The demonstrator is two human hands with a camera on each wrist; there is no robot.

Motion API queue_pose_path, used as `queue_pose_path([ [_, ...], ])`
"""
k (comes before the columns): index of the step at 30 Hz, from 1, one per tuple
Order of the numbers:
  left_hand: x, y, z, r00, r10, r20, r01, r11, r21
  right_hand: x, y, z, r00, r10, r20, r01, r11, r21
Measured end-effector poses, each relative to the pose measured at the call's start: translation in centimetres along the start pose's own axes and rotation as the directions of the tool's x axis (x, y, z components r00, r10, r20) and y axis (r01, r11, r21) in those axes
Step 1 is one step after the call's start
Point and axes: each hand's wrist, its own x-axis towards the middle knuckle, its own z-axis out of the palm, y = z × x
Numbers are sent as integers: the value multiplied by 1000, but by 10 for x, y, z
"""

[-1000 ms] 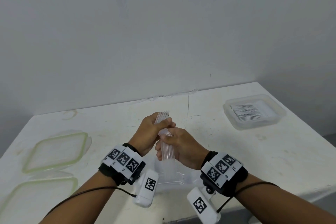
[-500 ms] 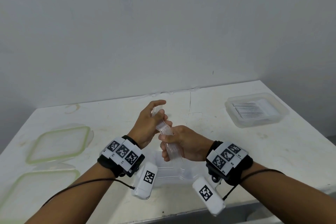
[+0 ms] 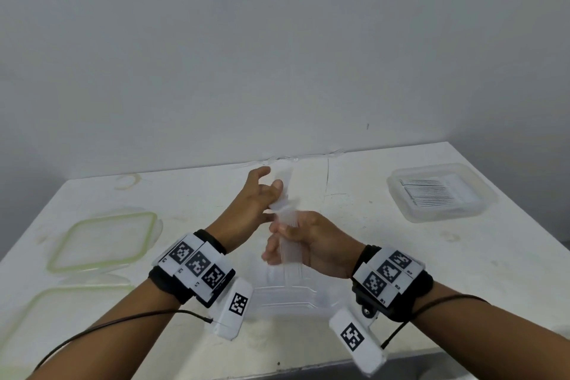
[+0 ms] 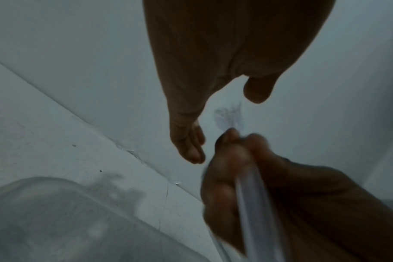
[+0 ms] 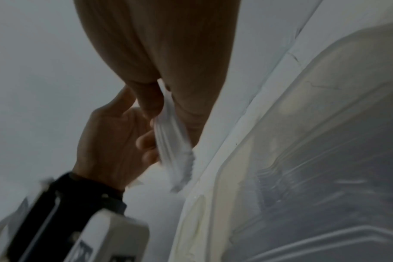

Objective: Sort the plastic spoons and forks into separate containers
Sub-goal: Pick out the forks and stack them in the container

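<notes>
A bundle of clear plastic cutlery stands upright over a clear container at the table's front edge. My right hand grips the bundle round its handles. My left hand is just left of the bundle's upper end, fingers spread and fairly straight, thumb against the heads. In the right wrist view its fingertips touch the side of the toothed heads. I cannot tell spoons from forks in the head view.
A second clear container at the far right holds several stacked pieces of cutlery. Two green-rimmed lids lie at the left. The wall runs along the table's back edge.
My left hand, wrapped round the top of the bundle a second ago, has loosened and spread its fingers. The right hand keeps its grip and has barely moved.
</notes>
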Motion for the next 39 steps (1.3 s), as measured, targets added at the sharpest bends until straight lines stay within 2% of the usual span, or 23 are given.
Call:
queue_pose_path([
  [3,-10,-3,-2,992,-129,16,130,987,-96,4,-4,-1,959,-218,-183,221,975,-1],
  [6,-21,-11,5,945,-256,204,264,964,-15,4,-7,-1,914,-289,-284,275,957,-91],
  [8,-23,-14,9,927,-221,302,208,975,74,1,-6,2,917,-293,-271,257,953,-161],
  [10,-22,-15,12,920,-152,361,129,988,85,0,-5,5,926,-283,-250,244,954,-177],
  [15,-26,-14,17,895,-127,427,115,992,54,0,-1,-1,943,-284,-175,246,946,-209],
  [17,-27,-15,16,892,-115,438,72,991,112,-1,-4,-5,953,-257,-161,221,952,-211],
  [19,-25,-16,7,906,-84,416,-25,967,252,-4,-10,-13,963,-208,-170,179,969,-171],
  [21,-19,-17,-7,926,-36,376,-163,861,482,-9,-19,-25,959,-176,-223,162,984,-78],
  [22,-17,-17,-16,933,-14,360,-225,759,611,-12,-24,-33,945,-181,-273,171,983,-59],
  [24,-13,-19,-30,929,-4,369,-325,468,822,-18,-39,-45,904,-226,-363,175,970,-168],
  [26,-11,-22,-36,926,-44,375,-362,180,915,-24,-55,-52,894,-283,-347,119,898,-424],
  [27,-10,-24,-37,928,-57,368,-361,99,927,-24,-62,-53,917,-278,-285,63,808,-585],
  [28,-9,-25,-36,931,-63,360,-357,56,932,-24,-67,-54,954,-217,-208,-9,672,-741],
  [30,-8,-27,-34,933,-79,352,-352,16,936,-20,-67,-52,991,16,-134,-131,348,-928],
  [31,-8,-28,-32,932,-86,352,-354,-4,935,-18,-63,-50,985,110,-129,-153,249,-956],
  [32,-9,-29,-29,932,-89,352,-355,-19,935,-16,-59,-48,977,170,-127,-162,214,-963],
  [35,-12,-33,-23,930,-89,356,-362,-70,929,-14,-49,-44,953,278,-117,-206,318,-925],
  [36,-13,-35,-23,928,-100,359,-366,-60,929,-15,-46,-44,949,296,-110,-204,308,-929],
  [39,-18,-42,-25,905,-155,397,-395,49,918,-18,-35,-43,959,271,-81,-111,98,-989],
])
